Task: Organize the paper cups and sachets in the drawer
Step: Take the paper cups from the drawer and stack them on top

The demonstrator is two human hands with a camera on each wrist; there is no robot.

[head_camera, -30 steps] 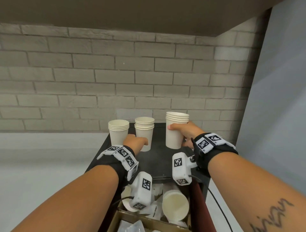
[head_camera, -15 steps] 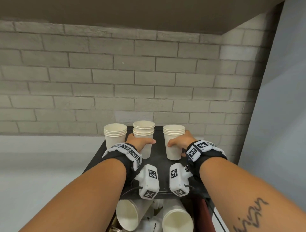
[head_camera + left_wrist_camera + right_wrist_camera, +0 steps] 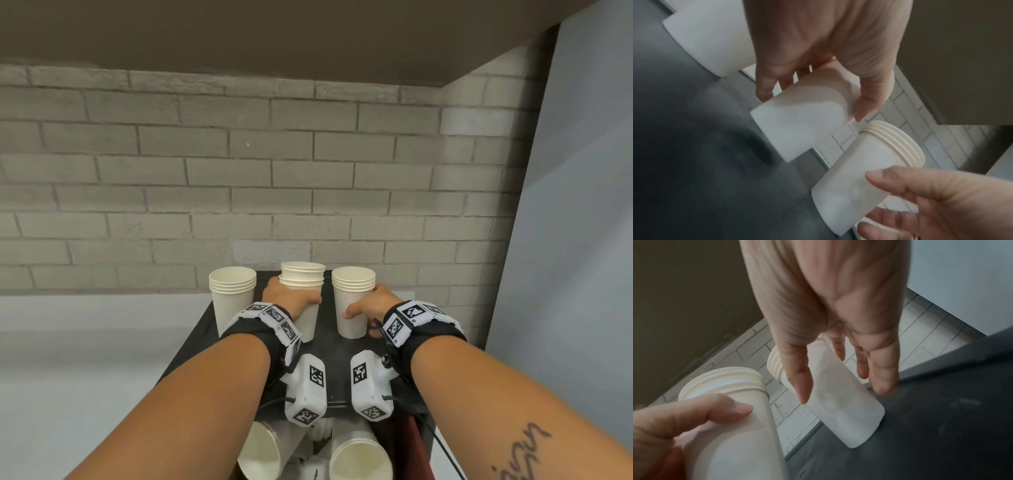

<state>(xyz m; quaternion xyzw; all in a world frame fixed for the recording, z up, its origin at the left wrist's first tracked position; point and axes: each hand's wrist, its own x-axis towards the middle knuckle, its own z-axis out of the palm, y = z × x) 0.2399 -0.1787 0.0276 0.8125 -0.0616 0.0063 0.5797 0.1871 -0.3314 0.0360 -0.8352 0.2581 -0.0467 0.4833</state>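
Three stacks of white paper cups stand in a row on the black cabinet top [image 3: 335, 370]. My left hand [image 3: 291, 301] grips the middle stack [image 3: 303, 277], thumb at the front and fingers behind, as the left wrist view shows [image 3: 797, 126]. My right hand [image 3: 370, 305] holds the right stack [image 3: 352, 301], which rests on the black top; in the right wrist view the thumb and fingers flank that right stack [image 3: 842, 405]. The left stack [image 3: 233, 298] stands untouched. Below, the open drawer holds two cups lying on their sides [image 3: 263, 452] with white sachets [image 3: 315, 469] between them.
A grey brick wall [image 3: 239, 188] rises right behind the cabinet, under a dark overhang. A pale panel [image 3: 582, 240] closes off the right side. A red edge [image 3: 411, 442] and a black cable run along the drawer's right.
My right hand has lowered the right stack onto the black top beside the middle stack. My left hand stays on the middle stack. The head view has tilted upward.
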